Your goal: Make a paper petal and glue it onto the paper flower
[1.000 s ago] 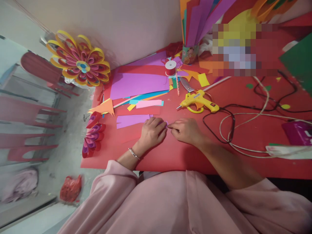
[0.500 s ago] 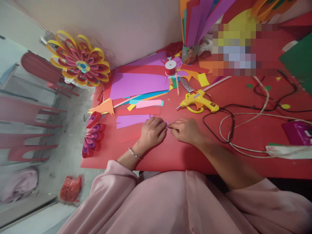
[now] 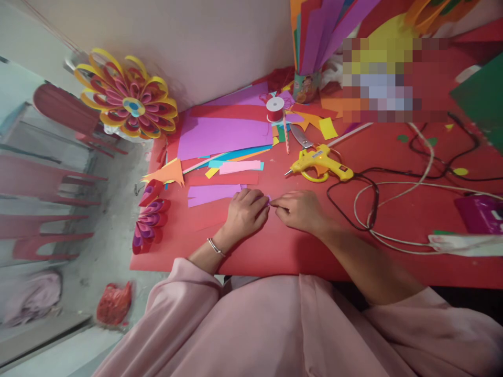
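My left hand [image 3: 248, 210], with a bracelet [image 3: 215, 247] at its wrist, lies with bent, closed fingers over a small piece of purple paper [image 3: 269, 199]. Only a sliver of that paper shows between the two hands; the rest is hidden under my left fingers. From the right, my right hand [image 3: 299, 210] pinches the end of the same piece with thumb and forefinger. Just beyond my left hand, purple paper strips [image 3: 212, 195] lie flat. A yellow glue gun [image 3: 322, 161] rests on the table above my right hand, its nozzle pointing left.
The red table [image 3: 275, 251] carries pink strips [image 3: 240, 167], purple sheets [image 3: 226, 137], a ribbon spool [image 3: 275, 109] and scissors [image 3: 302, 137]. Paper-loop flowers [image 3: 151, 220] stand at the left edge. Cables [image 3: 356, 207] coil at right by a power strip [image 3: 463, 244].
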Demonstrator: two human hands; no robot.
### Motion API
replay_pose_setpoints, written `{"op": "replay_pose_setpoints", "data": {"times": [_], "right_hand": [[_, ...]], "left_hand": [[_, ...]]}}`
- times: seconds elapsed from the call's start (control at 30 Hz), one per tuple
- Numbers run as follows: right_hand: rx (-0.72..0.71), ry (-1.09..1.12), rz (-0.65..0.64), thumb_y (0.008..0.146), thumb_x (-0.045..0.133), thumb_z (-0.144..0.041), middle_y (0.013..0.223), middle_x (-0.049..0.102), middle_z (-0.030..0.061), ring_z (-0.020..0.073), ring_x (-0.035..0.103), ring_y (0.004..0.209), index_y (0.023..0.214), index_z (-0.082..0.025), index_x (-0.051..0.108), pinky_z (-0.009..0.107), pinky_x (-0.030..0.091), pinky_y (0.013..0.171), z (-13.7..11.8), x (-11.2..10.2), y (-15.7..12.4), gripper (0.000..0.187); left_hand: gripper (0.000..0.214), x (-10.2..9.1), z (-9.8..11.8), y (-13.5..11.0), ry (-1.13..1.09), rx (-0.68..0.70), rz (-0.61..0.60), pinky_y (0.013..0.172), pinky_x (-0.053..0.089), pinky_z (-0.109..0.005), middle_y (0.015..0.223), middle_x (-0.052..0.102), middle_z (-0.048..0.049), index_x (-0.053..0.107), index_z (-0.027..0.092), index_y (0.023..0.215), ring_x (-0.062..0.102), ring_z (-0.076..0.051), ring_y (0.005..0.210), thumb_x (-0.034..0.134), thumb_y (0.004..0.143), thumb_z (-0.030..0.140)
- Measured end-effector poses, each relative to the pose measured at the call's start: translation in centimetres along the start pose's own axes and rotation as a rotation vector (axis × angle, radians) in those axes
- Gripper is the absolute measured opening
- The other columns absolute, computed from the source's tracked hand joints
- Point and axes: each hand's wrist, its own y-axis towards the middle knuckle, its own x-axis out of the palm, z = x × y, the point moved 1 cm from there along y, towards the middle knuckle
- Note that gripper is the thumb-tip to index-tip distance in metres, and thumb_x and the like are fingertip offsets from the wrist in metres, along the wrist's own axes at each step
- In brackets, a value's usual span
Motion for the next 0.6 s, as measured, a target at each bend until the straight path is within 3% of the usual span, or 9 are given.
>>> {"op": "replay_pose_setpoints", "data": {"times": [0.6], "right_hand": [[0.006, -0.009, -0.007, 0.092, 0.063, -0.018, 0.1, 0.089, 0.0015, 0.0239, 0.082, 0.093, 0.1, -0.029, 0.091, 0.035, 0.047, 0.075, -0.08, -0.02, 0.02, 0.031]], "left_hand": [[0.026, -0.06, 0.09, 0.05, 0.011, 0.038, 0.061, 0.085, 0.048, -0.042, 0.116, 0.078, -0.01, 0.078, 0.021, 0.121, 0.063, -0.027, 0.102, 0.057, 0.11, 0.034]]}}
